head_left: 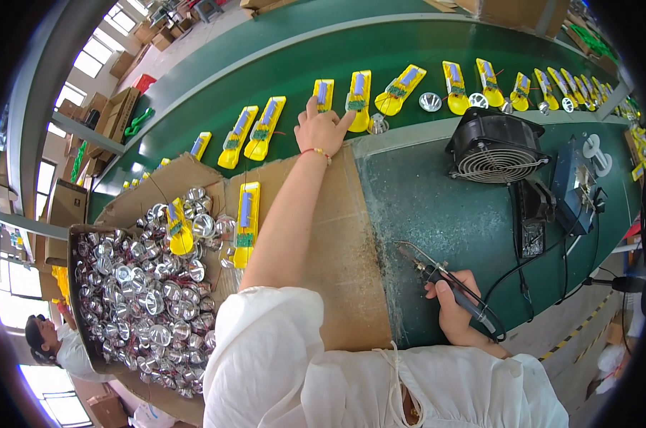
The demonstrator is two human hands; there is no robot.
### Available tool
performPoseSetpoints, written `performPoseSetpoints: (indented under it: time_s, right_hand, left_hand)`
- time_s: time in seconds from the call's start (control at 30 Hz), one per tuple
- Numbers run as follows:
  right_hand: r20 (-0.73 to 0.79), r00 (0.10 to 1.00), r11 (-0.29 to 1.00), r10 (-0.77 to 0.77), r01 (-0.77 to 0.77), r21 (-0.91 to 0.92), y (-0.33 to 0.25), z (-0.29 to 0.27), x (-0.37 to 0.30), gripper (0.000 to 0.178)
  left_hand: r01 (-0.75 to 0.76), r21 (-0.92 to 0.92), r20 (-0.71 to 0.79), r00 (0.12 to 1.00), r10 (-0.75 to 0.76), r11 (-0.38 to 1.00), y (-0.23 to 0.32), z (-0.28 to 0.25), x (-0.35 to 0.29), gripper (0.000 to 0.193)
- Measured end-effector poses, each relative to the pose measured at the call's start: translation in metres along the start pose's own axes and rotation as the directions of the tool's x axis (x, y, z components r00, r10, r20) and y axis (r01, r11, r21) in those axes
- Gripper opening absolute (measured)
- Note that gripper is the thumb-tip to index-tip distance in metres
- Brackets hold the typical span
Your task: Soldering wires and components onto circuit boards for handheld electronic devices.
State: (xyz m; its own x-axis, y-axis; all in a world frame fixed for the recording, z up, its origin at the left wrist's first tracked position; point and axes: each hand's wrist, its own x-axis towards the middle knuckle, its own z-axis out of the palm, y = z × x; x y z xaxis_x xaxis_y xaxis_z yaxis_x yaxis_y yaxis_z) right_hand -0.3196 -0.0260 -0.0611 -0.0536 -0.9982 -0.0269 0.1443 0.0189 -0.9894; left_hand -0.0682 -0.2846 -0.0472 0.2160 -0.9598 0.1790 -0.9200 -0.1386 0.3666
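My left hand (pixel 321 130) reaches out to the green conveyor belt (pixel 409 50), fingers spread. Its fingertips touch two yellow plastic housings (pixel 324 94) (pixel 359 91) with small circuit boards inside; nothing is gripped. My right hand (pixel 453 308) rests low on the green bench mat (pixel 437 207) and grips a black soldering iron (pixel 437 274), tip pointing up-left. Another yellow housing (pixel 246 222) lies on the cardboard sheet (pixel 344 235) beside my left forearm.
A row of yellow housings (pixel 451 85) and silver reflector cups (pixel 430 101) runs along the belt. A cardboard box of several silver reflector cups (pixel 144 299) stands at left. A black fan (pixel 493 146), a blue soldering station (pixel 569 189) and cables sit at right. Another person (pixel 48 346) is at lower left.
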Motion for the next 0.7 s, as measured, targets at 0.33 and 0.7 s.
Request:
performPoseSetpoints:
  time_s: [0.33, 0.7]
  right_hand:
    - [-0.040, 0.998, 0.999, -0.043, 0.044, 0.018, 0.002, 0.000, -0.006, 0.015]
    - [-0.034, 0.991, 0.991, -0.132, 0.133, 0.028, 0.009, 0.006, 0.005, 0.016]
  left_hand:
    - [-0.137, 0.067, -0.210, 0.966, 0.148, 0.988, -0.032, -0.033, -0.091, 0.019]
    - [-0.100, -0.028, -0.174, 0.980, 0.094, 0.995, -0.060, -0.103, -0.247, 0.043]
